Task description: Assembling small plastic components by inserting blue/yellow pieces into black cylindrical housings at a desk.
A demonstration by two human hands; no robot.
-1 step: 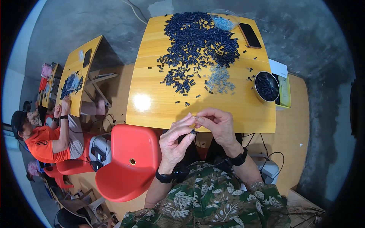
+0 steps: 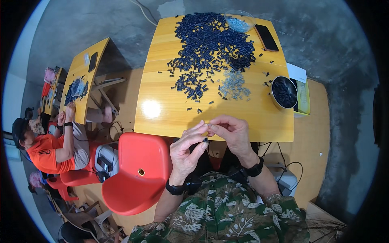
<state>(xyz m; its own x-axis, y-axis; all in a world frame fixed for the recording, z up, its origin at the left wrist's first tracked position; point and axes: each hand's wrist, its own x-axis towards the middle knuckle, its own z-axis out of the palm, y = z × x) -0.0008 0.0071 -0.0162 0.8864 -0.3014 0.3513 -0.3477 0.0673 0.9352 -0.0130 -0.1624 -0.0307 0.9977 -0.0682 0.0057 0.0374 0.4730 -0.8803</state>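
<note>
My left hand and my right hand meet just over the near edge of the yellow table. A small dark tube-shaped piece is pinched in my left fingers. Thumb and forefinger of my right hand close on a tiny pale piece, touching my left fingertips. Farther back on the table lies a big heap of dark blue pieces. A smaller cluster of pale grey pieces lies closer to me.
A metal bowl of dark pieces stands at the right, beside a yellow-green box. A clear bowl and a black phone sit at the far edge. A red chair stands left of me. A person in orange works at another yellow table.
</note>
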